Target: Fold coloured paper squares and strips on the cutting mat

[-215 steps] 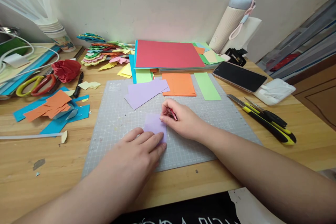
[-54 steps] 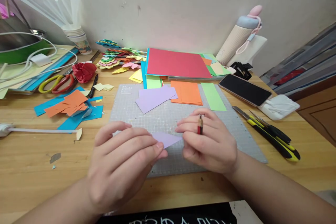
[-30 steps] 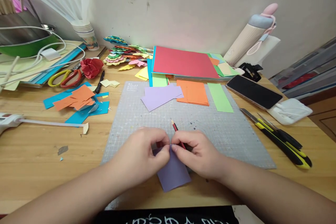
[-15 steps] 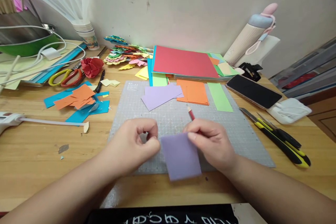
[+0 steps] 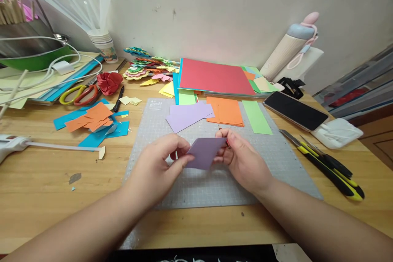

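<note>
A small purple paper sheet [image 5: 205,153] is raised and tilted over the grey cutting mat [image 5: 172,194]. Thumb and fingers of my left hand [image 5: 162,163] pinch its left edge. At the sheet's right edge, the curled fingers of my right hand [image 5: 244,159] touch or almost touch the paper; a firm grip on it cannot be made out. A red pencil [image 5: 227,144] is tucked in that same hand, mostly hidden by the fingers. Beyond the hands lie purple strips [image 5: 187,115], a stack of orange paper [image 5: 225,111] and a light green strip [image 5: 257,117].
To the right lie a yellow-black utility knife [image 5: 325,168], a phone [image 5: 296,110] and a white case [image 5: 337,133]. Scissors [image 5: 81,93], orange scraps [image 5: 92,118] and a glue gun [image 5: 14,145] are on the left. A red sheet [image 5: 215,75] lies at the back near a bottle [image 5: 285,47].
The purple sheet has risen and tilted away from its flat-facing view. My left hand has taken hold of its left edge, and my right fingers have loosened and turned, covering most of the pencil.
</note>
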Demonstrator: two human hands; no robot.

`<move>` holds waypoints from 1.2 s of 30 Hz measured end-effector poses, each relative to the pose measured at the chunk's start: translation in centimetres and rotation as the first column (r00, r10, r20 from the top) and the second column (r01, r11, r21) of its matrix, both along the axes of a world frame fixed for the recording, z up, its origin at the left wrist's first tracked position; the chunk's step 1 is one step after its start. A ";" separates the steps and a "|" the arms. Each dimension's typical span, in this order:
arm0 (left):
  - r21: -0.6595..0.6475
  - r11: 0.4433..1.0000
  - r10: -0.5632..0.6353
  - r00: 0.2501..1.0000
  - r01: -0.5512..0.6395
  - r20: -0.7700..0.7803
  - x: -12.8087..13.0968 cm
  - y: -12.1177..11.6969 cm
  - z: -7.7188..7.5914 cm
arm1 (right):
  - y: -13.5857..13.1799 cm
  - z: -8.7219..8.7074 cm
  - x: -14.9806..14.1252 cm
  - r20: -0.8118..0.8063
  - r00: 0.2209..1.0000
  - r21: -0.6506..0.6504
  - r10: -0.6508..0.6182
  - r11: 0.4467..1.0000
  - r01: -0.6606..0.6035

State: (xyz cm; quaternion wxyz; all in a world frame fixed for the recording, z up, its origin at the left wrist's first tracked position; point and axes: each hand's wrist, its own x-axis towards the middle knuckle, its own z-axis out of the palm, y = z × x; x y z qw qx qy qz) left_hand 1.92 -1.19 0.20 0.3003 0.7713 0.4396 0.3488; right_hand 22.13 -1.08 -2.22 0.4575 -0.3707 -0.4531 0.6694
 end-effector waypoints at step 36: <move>-0.531 0.827 0.132 0.856 0.183 0.500 1.3 -0.9 -0.2 | -1.2 0.4 -1.0 0.159 0.987 0.020 0.015 1.000 -0.018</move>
